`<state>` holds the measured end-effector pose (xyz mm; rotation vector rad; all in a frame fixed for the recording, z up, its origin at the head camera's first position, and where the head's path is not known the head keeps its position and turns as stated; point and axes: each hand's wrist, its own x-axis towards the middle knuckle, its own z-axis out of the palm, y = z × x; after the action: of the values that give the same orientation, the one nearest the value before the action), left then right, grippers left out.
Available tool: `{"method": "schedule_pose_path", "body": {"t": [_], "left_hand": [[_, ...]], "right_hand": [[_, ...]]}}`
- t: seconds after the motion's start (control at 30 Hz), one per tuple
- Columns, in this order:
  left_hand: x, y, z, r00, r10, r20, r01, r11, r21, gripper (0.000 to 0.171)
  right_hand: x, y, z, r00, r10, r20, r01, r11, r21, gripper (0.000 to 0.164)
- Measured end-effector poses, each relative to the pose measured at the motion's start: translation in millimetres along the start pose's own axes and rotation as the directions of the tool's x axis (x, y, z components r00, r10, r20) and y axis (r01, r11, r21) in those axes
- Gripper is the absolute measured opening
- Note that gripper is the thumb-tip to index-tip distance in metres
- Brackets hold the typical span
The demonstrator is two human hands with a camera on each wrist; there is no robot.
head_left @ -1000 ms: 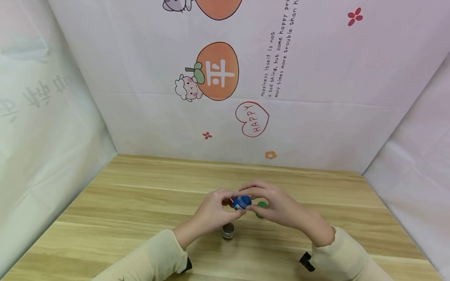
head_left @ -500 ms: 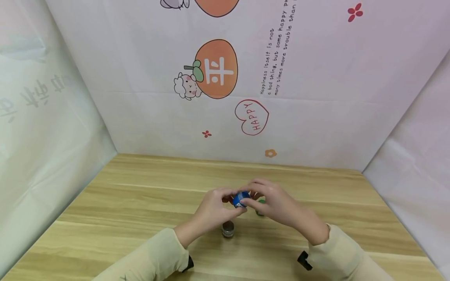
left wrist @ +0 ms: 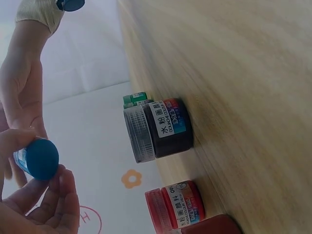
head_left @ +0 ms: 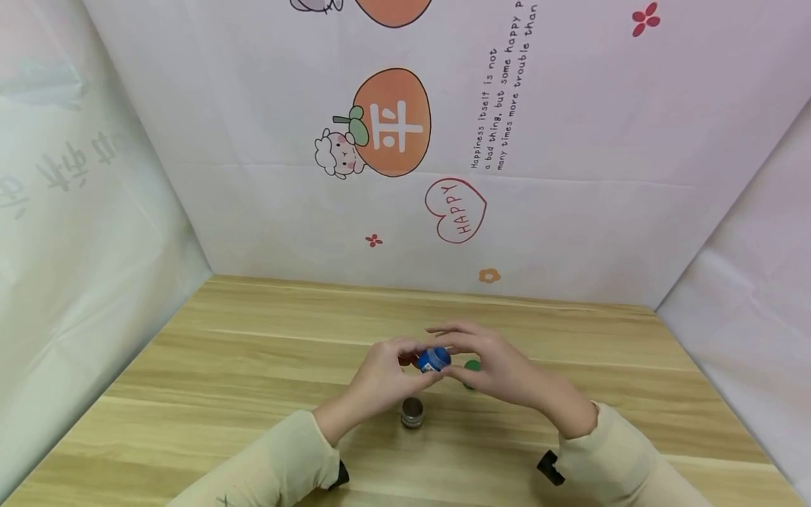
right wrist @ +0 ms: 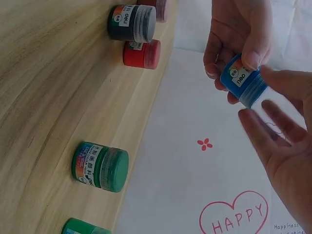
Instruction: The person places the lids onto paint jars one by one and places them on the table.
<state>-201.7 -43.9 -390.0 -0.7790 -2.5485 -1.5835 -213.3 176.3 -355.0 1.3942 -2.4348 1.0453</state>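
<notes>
My left hand (head_left: 386, 370) grips a small blue gouache paint jar (head_left: 433, 359) above the table, tilted toward the right. In the right wrist view its label and clear-rimmed lid (right wrist: 253, 92) show. My right hand (head_left: 503, 366) is at the lid end. Its thumb touches or nearly touches the lid, and its other fingers are spread around it, some slightly apart. The left wrist view shows the round blue end (left wrist: 43, 160) of the jar between the left fingers.
Below the hands stands a dark paint jar (head_left: 412, 414). A green jar (head_left: 472, 373) is partly behind the right hand, with another green jar (right wrist: 83, 228) beyond it. Red jars (left wrist: 183, 204) stand near the left hand. White printed cloth walls (head_left: 570, 232) enclose the wooden table.
The right fingers close around the lid half a second ago, then spread and shift back from it now. The left hand keeps holding the blue jar in nearly the same place.
</notes>
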Motion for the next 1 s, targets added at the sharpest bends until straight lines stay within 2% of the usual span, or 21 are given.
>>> {"method": "schedule_pose_path", "body": {"t": [0.1, 0.17, 0.4, 0.53, 0.67, 0.8, 1.0], "left_hand": [[0.8, 0.5, -0.8, 1.000, 0.009, 0.010, -0.009, 1.000, -0.018, 0.023], [0.9, 1.2, -1.1, 1.000, 0.009, 0.010, -0.009, 1.000, -0.020, 0.021], [0.5, 3.7, -0.5, 1.000, -0.013, -0.014, 0.013, 1.000, 0.014, 0.032], [0.0, 4.1, 0.9, 1.000, 0.001, -0.025, -0.001, 1.000, 0.018, 0.032], [-0.9, 2.6, 2.1, 1.000, 0.011, -0.017, -0.010, 1.000, 0.021, 0.027], [-1.6, 0.6, 0.9, 0.999, -0.043, -0.005, 0.043, 0.999, 0.025, 0.031], [-1.7, 0.7, -3.0, 0.994, -0.110, -0.002, 0.110, 0.994, 0.001, 0.036]], "right_hand": [[0.5, -0.1, -2.9, 0.999, -0.048, 0.015, 0.048, 0.999, 0.005, 0.041], [0.7, -0.5, -4.1, 0.998, -0.051, 0.024, 0.051, 0.999, 0.011, 0.040], [-0.6, -2.5, -3.0, 0.997, 0.074, 0.018, -0.075, 0.995, 0.066, 0.030], [0.3, -3.1, 1.1, 0.993, 0.119, -0.027, -0.119, 0.993, -0.002, 0.026], [0.4, -2.1, 5.1, 0.995, 0.091, -0.048, -0.094, 0.994, -0.063, 0.026], [-1.3, -0.5, 5.7, 0.998, 0.065, -0.017, -0.065, 0.998, -0.014, 0.032], [-2.6, 0.5, 0.6, 0.997, 0.067, 0.036, -0.070, 0.994, 0.085, 0.035]]}}
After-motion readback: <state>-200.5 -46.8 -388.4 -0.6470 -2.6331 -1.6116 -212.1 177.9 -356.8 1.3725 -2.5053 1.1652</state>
